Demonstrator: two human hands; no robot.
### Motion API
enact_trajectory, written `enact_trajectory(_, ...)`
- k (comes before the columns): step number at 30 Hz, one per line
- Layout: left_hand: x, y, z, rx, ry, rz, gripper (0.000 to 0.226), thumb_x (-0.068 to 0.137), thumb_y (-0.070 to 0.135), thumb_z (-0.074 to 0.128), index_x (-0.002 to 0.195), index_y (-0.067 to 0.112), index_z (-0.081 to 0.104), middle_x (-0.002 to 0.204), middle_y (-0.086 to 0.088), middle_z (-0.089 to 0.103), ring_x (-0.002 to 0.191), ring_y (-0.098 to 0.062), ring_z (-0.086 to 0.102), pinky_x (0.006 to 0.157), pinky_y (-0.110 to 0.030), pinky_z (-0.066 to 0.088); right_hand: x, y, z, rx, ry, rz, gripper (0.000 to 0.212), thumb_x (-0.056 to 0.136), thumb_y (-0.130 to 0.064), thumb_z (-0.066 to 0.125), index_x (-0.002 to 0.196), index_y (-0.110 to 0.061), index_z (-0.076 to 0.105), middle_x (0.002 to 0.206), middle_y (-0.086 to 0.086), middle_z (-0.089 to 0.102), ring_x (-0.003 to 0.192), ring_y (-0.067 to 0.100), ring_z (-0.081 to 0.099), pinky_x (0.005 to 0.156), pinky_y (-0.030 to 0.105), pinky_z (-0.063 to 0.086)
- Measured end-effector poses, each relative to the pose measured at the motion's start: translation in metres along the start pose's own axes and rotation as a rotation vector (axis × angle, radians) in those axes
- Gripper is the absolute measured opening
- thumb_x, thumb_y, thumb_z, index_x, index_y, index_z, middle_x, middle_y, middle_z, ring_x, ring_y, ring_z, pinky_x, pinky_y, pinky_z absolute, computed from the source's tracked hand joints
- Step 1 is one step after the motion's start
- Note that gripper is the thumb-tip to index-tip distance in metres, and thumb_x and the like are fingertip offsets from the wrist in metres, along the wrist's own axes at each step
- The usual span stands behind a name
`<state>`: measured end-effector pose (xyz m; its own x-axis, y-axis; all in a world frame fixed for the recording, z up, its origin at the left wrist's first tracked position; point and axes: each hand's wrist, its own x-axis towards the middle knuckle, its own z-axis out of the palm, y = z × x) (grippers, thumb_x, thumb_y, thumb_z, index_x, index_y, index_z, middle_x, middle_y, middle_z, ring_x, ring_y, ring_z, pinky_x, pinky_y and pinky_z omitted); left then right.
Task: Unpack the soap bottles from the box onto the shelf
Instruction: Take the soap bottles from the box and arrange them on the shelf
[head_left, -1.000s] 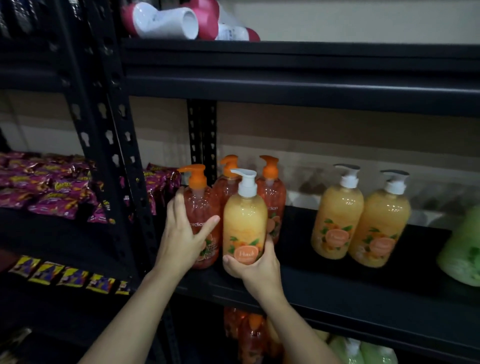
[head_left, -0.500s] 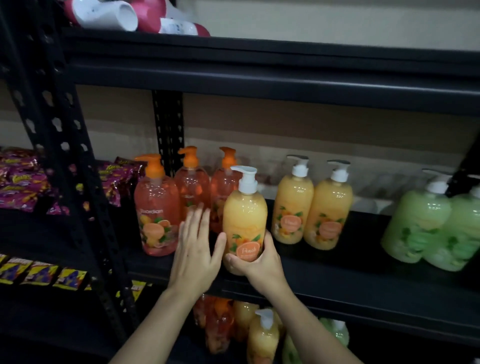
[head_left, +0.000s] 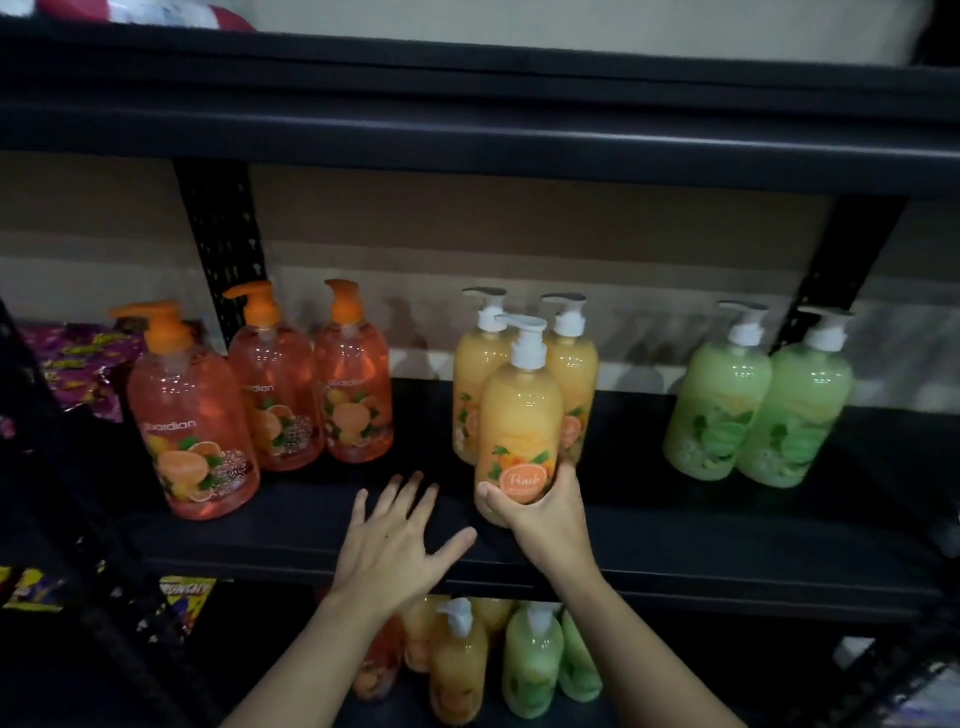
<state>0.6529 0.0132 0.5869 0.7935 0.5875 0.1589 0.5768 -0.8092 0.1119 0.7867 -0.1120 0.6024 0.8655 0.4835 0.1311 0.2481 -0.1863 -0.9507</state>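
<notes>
My right hand (head_left: 540, 514) grips the base of a yellow peach soap bottle (head_left: 519, 410) with a white pump, upright at the front of the black shelf (head_left: 675, 551), just in front of two matching yellow bottles (head_left: 470, 384). My left hand (head_left: 395, 545) hovers with fingers spread over the shelf's front edge, left of that bottle, holding nothing. Three orange bottles (head_left: 192, 415) stand at the left. Two green bottles (head_left: 753, 405) stand at the right. Below the shelf, several more bottles (head_left: 498, 660) show; no box is clearly visible around them.
A black upright post (head_left: 223, 244) rises behind the orange bottles and another (head_left: 841, 260) behind the green ones. Purple snack packets (head_left: 78, 364) lie at the far left. The shelf above (head_left: 467, 119) hangs low overhead. Bare shelf lies between the yellow and green bottles.
My left hand has let go of the orange bottle and pulled back to the shelf edge. My right hand has carried the peach bottle rightward to the other yellow bottles. The view shifted right.
</notes>
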Motion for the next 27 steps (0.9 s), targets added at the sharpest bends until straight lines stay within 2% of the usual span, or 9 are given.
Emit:
enact_trajectory(2, 0.0005, 0.0002, 0.0008, 0.013, 0.003, -0.001, 0.097, 0.075, 0.086, 0.000, 0.154, 0.032, 0.019, 0.162, 0.011, 0.009, 0.149, -0.010, 0.002, 0.121, -0.044, 0.003, 0.0004, -0.0004, 0.0013, -0.021, 0.019, -0.004, 0.095, 0.055, -0.059, 0.086, 0.133, -0.030, 0.040, 0.124, -0.006, 0.046, 0.118, 0.014, 0.052, 0.103, 0.040, 0.047)
enact_trajectory(5, -0.0007, -0.0006, 0.0006, 0.013, 0.018, 0.006, 0.095, 0.077, 0.085, 0.002, 0.154, 0.033, 0.019, 0.162, 0.011, 0.010, 0.149, -0.010, 0.003, 0.121, -0.043, 0.003, 0.0004, -0.0018, 0.0035, -0.040, 0.021, -0.003, 0.099, 0.061, -0.056, 0.085, 0.141, -0.028, 0.034, 0.128, -0.003, 0.040, 0.125, 0.017, 0.045, 0.106, 0.038, 0.043)
enact_trajectory(8, -0.0017, -0.0007, 0.0015, 0.020, 0.031, 0.011, 0.091, 0.080, 0.085, 0.006, 0.154, 0.033, 0.019, 0.162, 0.011, 0.011, 0.149, -0.010, 0.004, 0.121, -0.043, 0.004, 0.0007, -0.0026, 0.0045, -0.027, 0.043, -0.004, 0.098, 0.063, -0.052, 0.086, 0.142, -0.029, 0.034, 0.126, -0.003, 0.040, 0.125, 0.016, 0.044, 0.102, 0.032, 0.040)
enact_trajectory(12, -0.0017, -0.0020, 0.0035, 0.028, 0.035, 0.013, 0.092, 0.080, 0.085, 0.004, 0.154, 0.033, 0.019, 0.162, 0.012, 0.011, 0.149, -0.009, 0.005, 0.121, -0.043, 0.005, 0.0011, -0.0031, 0.0079, -0.030, 0.084, -0.004, 0.099, 0.062, -0.053, 0.086, 0.143, -0.029, 0.035, 0.126, -0.004, 0.042, 0.126, 0.017, 0.045, 0.102, 0.033, 0.042)
enact_trajectory(16, -0.0014, -0.0028, 0.0042, 0.021, 0.037, 0.016, 0.093, 0.079, 0.086, 0.002, 0.154, 0.033, 0.018, 0.162, 0.012, 0.010, 0.149, -0.009, 0.004, 0.121, -0.044, 0.004, 0.0010, -0.0054, 0.0079, 0.004, 0.116, 0.002, 0.107, 0.062, -0.050, 0.088, 0.149, -0.029, 0.030, 0.130, -0.006, 0.040, 0.128, 0.015, 0.042, 0.102, 0.029, 0.038)
enact_trajectory(27, -0.0008, -0.0036, 0.0042, 0.017, 0.051, 0.021, 0.091, 0.080, 0.086, 0.006, 0.153, 0.034, 0.020, 0.162, 0.013, 0.010, 0.149, -0.009, 0.004, 0.121, -0.043, 0.004, -0.0026, -0.0084, 0.0039, 0.010, 0.156, 0.006, 0.100, 0.066, -0.049, 0.087, 0.147, -0.028, 0.033, 0.122, -0.009, 0.039, 0.109, 0.003, 0.041, 0.091, 0.023, 0.036)
